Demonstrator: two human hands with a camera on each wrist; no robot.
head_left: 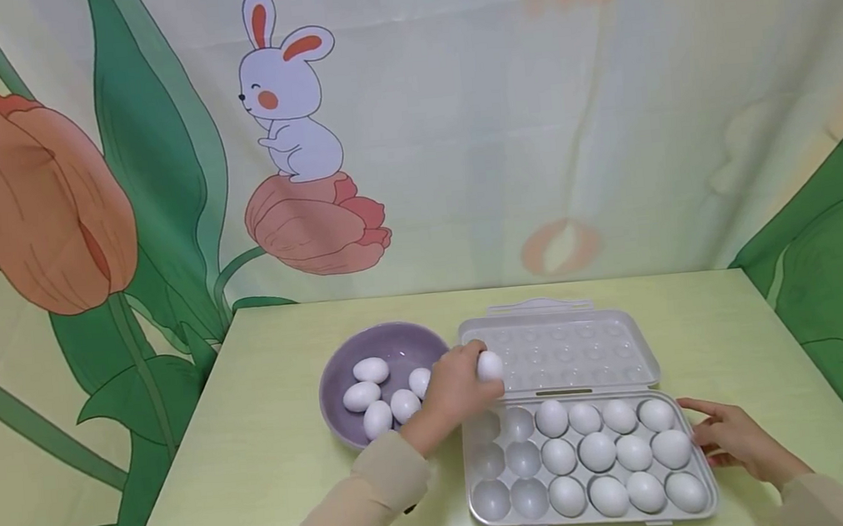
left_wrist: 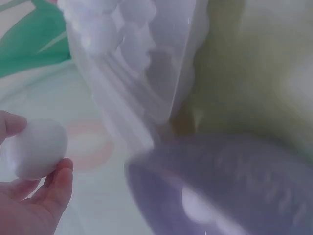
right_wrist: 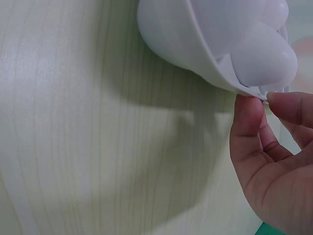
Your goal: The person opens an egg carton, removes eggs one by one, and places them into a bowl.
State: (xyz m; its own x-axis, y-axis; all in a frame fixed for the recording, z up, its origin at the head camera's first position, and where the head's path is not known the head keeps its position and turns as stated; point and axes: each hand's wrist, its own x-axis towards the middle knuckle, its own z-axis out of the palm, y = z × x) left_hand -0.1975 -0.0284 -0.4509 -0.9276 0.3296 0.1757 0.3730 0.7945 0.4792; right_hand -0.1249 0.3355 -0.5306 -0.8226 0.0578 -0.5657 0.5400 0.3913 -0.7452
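Observation:
My left hand (head_left: 453,387) grips a white egg (head_left: 489,366) between thumb and fingers, above the gap between the bowl and the egg box. In the left wrist view the egg (left_wrist: 40,149) is off to the left, apart from the box. The egg box (head_left: 491,501) lies open on the table, with white eggs (head_left: 598,452) in several columns on its right. Bare cups show in its two leftmost columns. At the box's right end, my right hand (head_left: 742,442) pinches the rim; thumb and finger meet there in the right wrist view.
A purple bowl (head_left: 335,408) stands left of the box, with several white eggs (head_left: 372,371) inside; the left forearm covers part of it. The box's clear lid (head_left: 565,356) lies folded back behind it. A printed cloth (head_left: 456,143) hangs behind the table (head_left: 245,479).

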